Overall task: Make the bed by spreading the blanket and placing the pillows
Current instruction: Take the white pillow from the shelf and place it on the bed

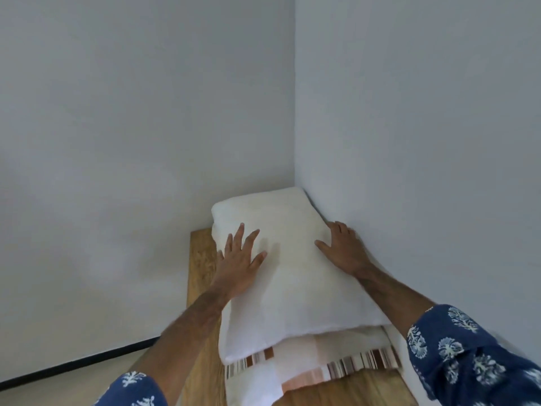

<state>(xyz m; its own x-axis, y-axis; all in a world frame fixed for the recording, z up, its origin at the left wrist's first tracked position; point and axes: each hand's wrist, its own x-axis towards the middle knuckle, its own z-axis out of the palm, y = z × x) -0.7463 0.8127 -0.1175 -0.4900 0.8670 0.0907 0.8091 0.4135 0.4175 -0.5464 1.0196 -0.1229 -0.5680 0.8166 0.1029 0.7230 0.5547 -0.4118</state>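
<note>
white pillow (292,259) mid-frame, jammed into the wall corner, sitting on a striped blanket (336,364) over a wooden bed (202,259), left hand (238,259) flat on it, fingers spread, right hand (341,247) also released, pressing its right edge

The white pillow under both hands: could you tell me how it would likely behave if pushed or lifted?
The white pillow probably gives softly: it dents slightly around the left hand. It looks plump and likely light for its bulk. Lifted by one end it would probably sag, and pushed it may slide on the striped cloth beneath.
</note>
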